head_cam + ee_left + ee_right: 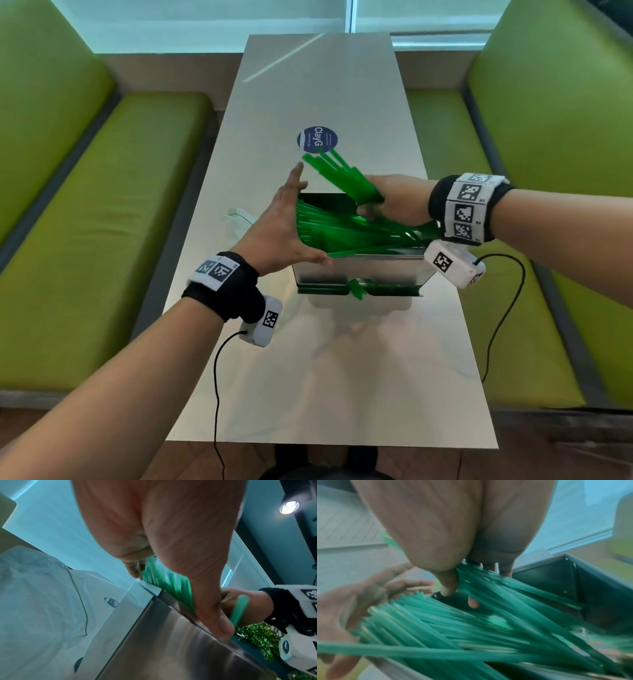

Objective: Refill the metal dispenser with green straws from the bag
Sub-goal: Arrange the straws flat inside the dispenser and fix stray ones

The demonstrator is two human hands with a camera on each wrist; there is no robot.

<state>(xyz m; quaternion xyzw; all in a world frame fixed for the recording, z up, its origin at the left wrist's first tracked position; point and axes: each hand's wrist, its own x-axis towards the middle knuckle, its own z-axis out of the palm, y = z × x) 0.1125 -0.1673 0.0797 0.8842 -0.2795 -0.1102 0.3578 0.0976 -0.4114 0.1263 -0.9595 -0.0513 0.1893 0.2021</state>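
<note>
From the head view, the right hand [394,202] is gripping a loose bundle of green plastic straws [342,178], fanning up and away over the open-topped rectangular metal dispenser [359,272] on the pale table [308,377]. The left hand [277,229] is spread flat, pressing the ends of the straws already lying inside. A crumpled clear plastic bag [236,217] is lying just beside the dispenser.

From the left wrist, the thumb is sitting on the brushed steel rim [180,615], straw ends crowding against the palm.

From the right wrist, fingers are curling round crossed, tangled straws [488,615]. My judgement: dropped at this slant, they could bridge the box or spill over the rim, jamming the slot below.
</note>
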